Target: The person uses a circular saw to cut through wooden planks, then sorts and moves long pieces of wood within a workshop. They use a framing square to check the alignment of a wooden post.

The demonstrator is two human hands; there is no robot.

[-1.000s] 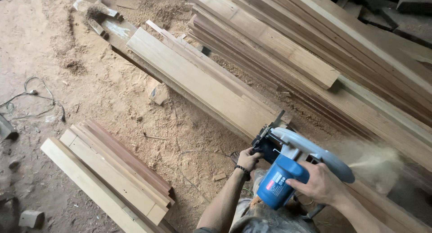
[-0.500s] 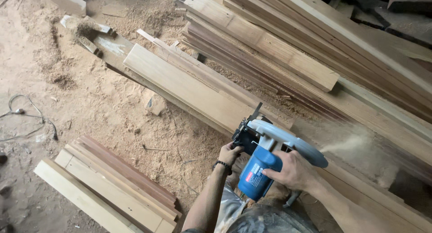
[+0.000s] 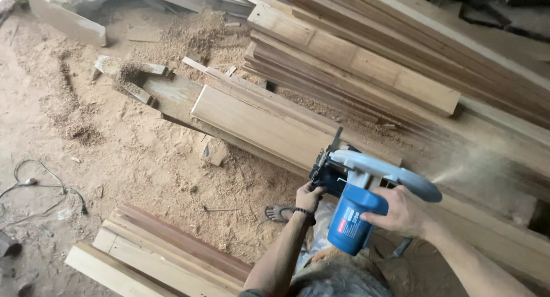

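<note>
Two bare forearms, no sleeves in view down to the elbows. Dark beaded band around the wrist of the left hand [image 3: 309, 197]; nothing worn on the right hand [image 3: 401, 212] or its wrist. Below, between the arms, dusty grey-brown cloth with an orange-brown patch and a pale fold, the garment's kind unclear.

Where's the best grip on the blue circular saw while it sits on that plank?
Probably the rear handle of the circular saw, taken from behind and above, as the right hand does: it stands clear of the grey blade guard. The left hand steadies the dark front base from the near side. The saw rests on the plank, and dust sprays right, so avoid that side.
</note>
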